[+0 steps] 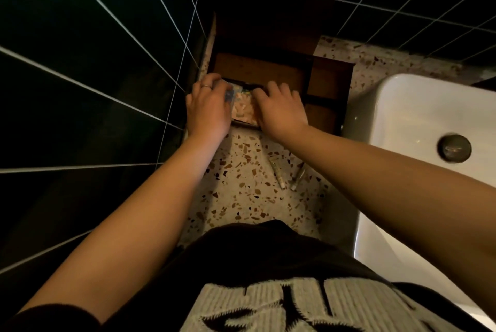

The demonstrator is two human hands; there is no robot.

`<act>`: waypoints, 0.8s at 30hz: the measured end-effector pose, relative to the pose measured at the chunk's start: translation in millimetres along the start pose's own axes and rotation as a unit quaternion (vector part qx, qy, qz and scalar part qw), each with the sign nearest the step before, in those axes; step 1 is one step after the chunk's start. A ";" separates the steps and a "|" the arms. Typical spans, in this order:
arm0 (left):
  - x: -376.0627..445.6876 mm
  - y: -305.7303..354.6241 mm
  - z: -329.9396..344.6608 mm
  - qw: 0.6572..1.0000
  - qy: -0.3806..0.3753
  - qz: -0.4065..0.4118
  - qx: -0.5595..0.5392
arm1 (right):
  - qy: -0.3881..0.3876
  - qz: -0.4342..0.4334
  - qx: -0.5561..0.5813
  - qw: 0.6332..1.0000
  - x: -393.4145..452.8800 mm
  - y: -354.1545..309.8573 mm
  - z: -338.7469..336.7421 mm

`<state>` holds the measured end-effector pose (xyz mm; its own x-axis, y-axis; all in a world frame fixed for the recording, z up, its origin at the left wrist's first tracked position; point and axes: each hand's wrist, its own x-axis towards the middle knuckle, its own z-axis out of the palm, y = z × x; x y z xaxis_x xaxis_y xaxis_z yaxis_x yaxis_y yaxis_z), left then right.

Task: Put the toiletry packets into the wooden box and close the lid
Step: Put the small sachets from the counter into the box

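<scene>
A dark wooden box (326,82) with several compartments stands open on the terrazzo counter (241,192), pushed into the corner. Its front left compartment holds pale toiletry packets (243,109). My left hand (208,109) rests on the left edge of that compartment, fingers curled over a bluish packet (230,95). My right hand (279,110) presses down on the packets from the right, fingers bent. Two thin tube-like packets (277,174) lie loose on the counter, nearer to me. The lid stands up behind the box, lost in shadow.
A white sink basin (418,117) with a metal drain (454,148) fills the right side, close to the box. Dark tiled walls (94,63) close in on the left and at the back.
</scene>
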<state>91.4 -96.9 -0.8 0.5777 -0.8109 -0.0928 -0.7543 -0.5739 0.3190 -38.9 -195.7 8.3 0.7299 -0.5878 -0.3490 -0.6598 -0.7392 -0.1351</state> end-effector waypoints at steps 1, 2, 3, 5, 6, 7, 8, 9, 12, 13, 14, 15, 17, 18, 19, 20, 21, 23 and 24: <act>2.0 1.8 -0.2 1.000 -0.010 0.005 0.002 | 0.006 -0.007 -0.001 1.000 -2.6 1.2 2.9; 3.9 3.3 0.0 1.000 -0.019 0.005 0.011 | 0.005 -0.016 0.002 1.000 -5.2 2.5 5.1; 5.6 4.4 0.1 0.999 -0.027 0.003 0.022 | -0.004 -0.024 0.008 1.000 -7.1 3.9 7.6; 6.7 5.6 1.2 0.999 -0.036 -0.004 0.037 | -0.025 -0.032 0.027 0.999 -9.8 6.2 11.0; 6.2 6.1 2.1 0.999 -0.037 -0.006 0.040 | -0.032 -0.034 0.039 0.998 -11.1 7.1 11.5; 5.6 6.0 2.8 0.998 -0.036 -0.009 0.043 | -0.034 -0.035 0.051 0.998 -12.3 7.5 11.4; 4.8 5.4 3.4 0.998 -0.035 -0.010 0.046 | -0.034 -0.036 0.061 0.997 -13.5 7.9 11.1; 3.7 4.9 4.3 0.998 -0.035 -0.009 0.049 | -0.032 -0.039 0.068 0.996 -14.7 8.1 10.9; 1.4 3.3 5.7 0.997 -0.039 0.000 0.061 | -0.040 -0.052 0.069 0.995 -18.3 7.3 11.8; 1.3 3.3 5.9 0.997 -0.045 0.001 0.066 | -0.044 -0.053 0.071 0.995 -19.0 7.0 12.5; 1.0 4.0 6.0 0.996 -0.051 0.001 0.071 | -0.046 -0.054 0.073 0.995 -19.6 6.8 13.2; 0.9 5.0 5.8 0.995 -0.058 -0.002 0.075 | -0.047 -0.054 0.074 0.995 -19.8 7.0 13.2; 0.1 7.6 4.9 0.994 -0.070 -0.013 0.082 | -0.056 -0.054 0.075 0.994 -20.3 7.7 12.5; 0.0 8.5 3.9 0.994 -0.074 -0.017 0.083 | -0.062 -0.054 0.077 0.994 -20.4 8.1 11.0; 0.2 9.2 2.9 0.993 -0.079 -0.020 0.084 | -0.070 -0.054 0.078 0.993 -20.3 8.6 9.8; 0.8 9.8 1.8 0.993 -0.083 -0.021 0.084 | -0.078 -0.053 0.082 0.992 -20.0 9.3 8.2; 1.1 10.5 1.5 0.992 -0.087 -0.021 0.083 | -0.084 -0.052 0.091 0.991 -20.2 10.0 5.7; 1.2 11.1 0.0 0.993 -0.088 -0.022 0.074 | -0.079 -0.050 0.123 0.988 -22.1 11.8 -0.6; 0.0 11.4 -1.3 0.994 -0.082 -0.022 0.063 | -0.064 -0.045 0.142 0.987 -24.6 13.0 -4.6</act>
<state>83.2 -103.3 4.1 0.5598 -0.7871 -0.2589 -0.7689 -0.6099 0.1916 -64.6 -192.4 19.3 0.7712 -0.4646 -0.4352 -0.6303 -0.6533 -0.4195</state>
